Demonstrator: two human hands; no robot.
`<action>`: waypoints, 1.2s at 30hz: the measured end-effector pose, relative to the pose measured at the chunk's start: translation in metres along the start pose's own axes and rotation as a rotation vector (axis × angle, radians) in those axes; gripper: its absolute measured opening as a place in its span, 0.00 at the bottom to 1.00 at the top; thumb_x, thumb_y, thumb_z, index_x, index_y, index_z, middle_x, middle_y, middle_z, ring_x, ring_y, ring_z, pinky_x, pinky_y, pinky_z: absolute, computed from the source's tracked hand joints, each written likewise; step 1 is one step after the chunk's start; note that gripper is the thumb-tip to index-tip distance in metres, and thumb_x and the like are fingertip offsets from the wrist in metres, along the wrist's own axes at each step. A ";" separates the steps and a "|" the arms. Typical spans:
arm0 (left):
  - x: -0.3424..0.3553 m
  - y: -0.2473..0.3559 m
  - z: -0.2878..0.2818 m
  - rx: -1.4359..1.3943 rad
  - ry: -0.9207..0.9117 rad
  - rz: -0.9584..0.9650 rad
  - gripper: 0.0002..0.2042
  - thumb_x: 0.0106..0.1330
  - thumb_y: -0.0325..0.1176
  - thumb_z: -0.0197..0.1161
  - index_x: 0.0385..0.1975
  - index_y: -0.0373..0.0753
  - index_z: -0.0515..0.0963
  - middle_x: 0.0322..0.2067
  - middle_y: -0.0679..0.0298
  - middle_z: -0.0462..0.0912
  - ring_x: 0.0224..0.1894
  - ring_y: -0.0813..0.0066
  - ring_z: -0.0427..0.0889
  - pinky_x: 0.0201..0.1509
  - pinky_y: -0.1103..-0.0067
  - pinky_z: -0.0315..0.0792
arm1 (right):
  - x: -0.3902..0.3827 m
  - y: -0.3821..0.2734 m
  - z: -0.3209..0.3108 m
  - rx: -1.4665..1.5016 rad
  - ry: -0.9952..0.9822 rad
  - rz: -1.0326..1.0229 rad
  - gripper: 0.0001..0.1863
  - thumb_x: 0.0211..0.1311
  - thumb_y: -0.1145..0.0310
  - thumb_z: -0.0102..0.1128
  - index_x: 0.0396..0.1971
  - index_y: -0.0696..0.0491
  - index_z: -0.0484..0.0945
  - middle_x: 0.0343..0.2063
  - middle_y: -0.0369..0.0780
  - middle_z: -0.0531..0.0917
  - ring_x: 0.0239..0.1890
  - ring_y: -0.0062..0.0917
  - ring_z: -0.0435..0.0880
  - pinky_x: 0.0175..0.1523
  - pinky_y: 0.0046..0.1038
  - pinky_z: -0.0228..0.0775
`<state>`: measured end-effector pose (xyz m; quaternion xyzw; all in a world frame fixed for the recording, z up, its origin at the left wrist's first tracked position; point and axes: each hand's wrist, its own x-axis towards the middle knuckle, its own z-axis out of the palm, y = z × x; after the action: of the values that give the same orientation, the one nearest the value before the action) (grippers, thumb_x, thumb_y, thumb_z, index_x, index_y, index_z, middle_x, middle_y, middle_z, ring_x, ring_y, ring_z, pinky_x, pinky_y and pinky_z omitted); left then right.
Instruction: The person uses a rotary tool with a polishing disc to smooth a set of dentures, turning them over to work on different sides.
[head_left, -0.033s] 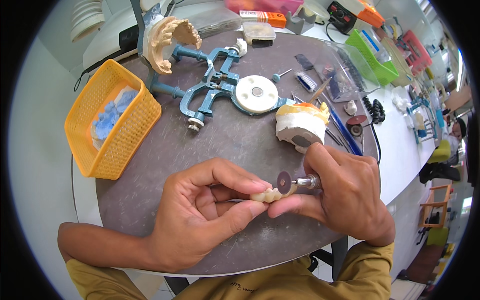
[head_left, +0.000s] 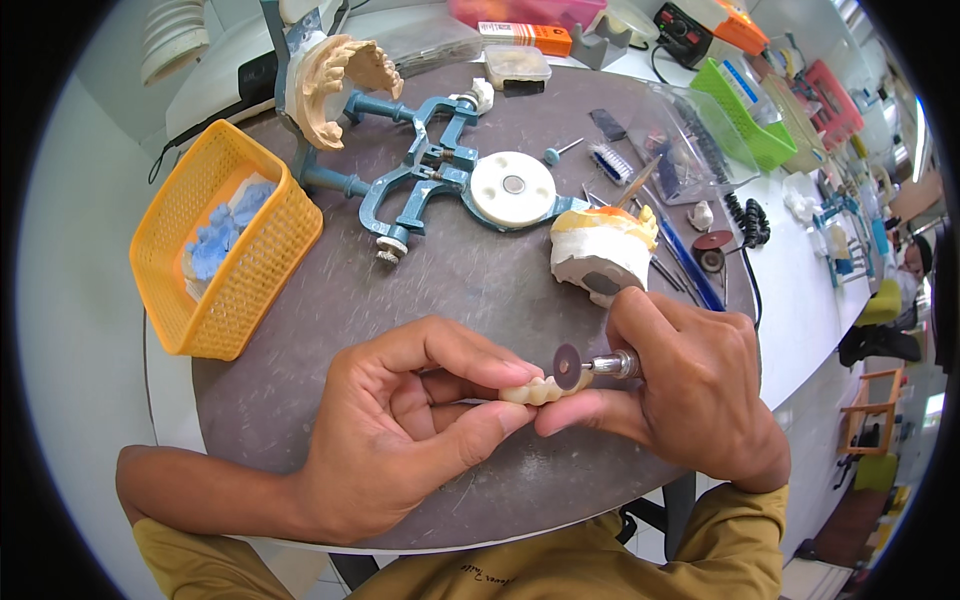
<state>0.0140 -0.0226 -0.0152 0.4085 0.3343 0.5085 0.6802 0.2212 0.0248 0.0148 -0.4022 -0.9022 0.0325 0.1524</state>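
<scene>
Between the thumb and fingers of my left hand is a tooth-coloured dental bridge, a short row of joined teeth. My right hand grips a metal rotary handpiece, its tip pointing left. On that tip sits a dark cutting disc, right at the upper side of the bridge; I cannot tell whether it touches. My right thumb lies along the right end of the bridge. Just beyond my right hand rests a dental cast with a white base and yellow upper part.
A blue-green articulator with a white round plate and a tan jaw cast lies at the back. On the left stands a yellow basket holding a blue-and-white cast. Brush, tools and a green basket are at right.
</scene>
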 end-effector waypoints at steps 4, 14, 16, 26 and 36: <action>0.001 -0.002 -0.002 -0.004 -0.017 0.005 0.11 0.56 0.13 0.60 0.37 0.32 0.73 0.40 0.55 0.77 0.45 0.73 0.80 0.52 0.78 0.75 | -0.001 0.000 -0.001 -0.011 -0.017 0.007 0.34 0.34 0.37 0.67 0.20 0.55 0.68 0.14 0.36 0.72 0.13 0.27 0.74 0.18 0.27 0.63; 0.000 -0.002 0.000 0.001 -0.007 0.009 0.11 0.56 0.13 0.60 0.36 0.33 0.73 0.39 0.56 0.76 0.43 0.73 0.80 0.51 0.78 0.75 | 0.000 0.000 0.000 -0.002 -0.015 -0.011 0.33 0.35 0.37 0.67 0.18 0.55 0.68 0.13 0.36 0.72 0.13 0.28 0.74 0.18 0.27 0.64; 0.000 -0.001 0.000 -0.002 -0.005 0.006 0.11 0.56 0.13 0.60 0.36 0.33 0.73 0.39 0.56 0.76 0.43 0.73 0.80 0.51 0.78 0.75 | 0.000 0.000 0.000 -0.002 -0.021 -0.011 0.33 0.35 0.37 0.67 0.18 0.55 0.67 0.13 0.36 0.72 0.13 0.28 0.73 0.18 0.27 0.64; -0.001 0.001 0.000 -0.011 0.016 -0.046 0.10 0.58 0.16 0.61 0.37 0.32 0.72 0.39 0.55 0.76 0.43 0.74 0.80 0.50 0.78 0.76 | -0.001 -0.002 -0.001 -0.014 -0.027 -0.029 0.32 0.34 0.39 0.70 0.15 0.54 0.66 0.11 0.36 0.69 0.11 0.27 0.71 0.17 0.27 0.61; -0.001 0.001 -0.002 -0.085 0.038 -0.081 0.09 0.61 0.20 0.60 0.39 0.32 0.69 0.43 0.53 0.75 0.47 0.69 0.80 0.52 0.78 0.79 | 0.000 0.001 0.000 0.032 0.020 0.006 0.33 0.32 0.40 0.72 0.15 0.54 0.65 0.11 0.35 0.67 0.11 0.25 0.69 0.16 0.27 0.59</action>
<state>0.0113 -0.0224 -0.0150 0.3558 0.3414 0.5019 0.7106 0.2220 0.0249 0.0150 -0.4026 -0.8989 0.0434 0.1676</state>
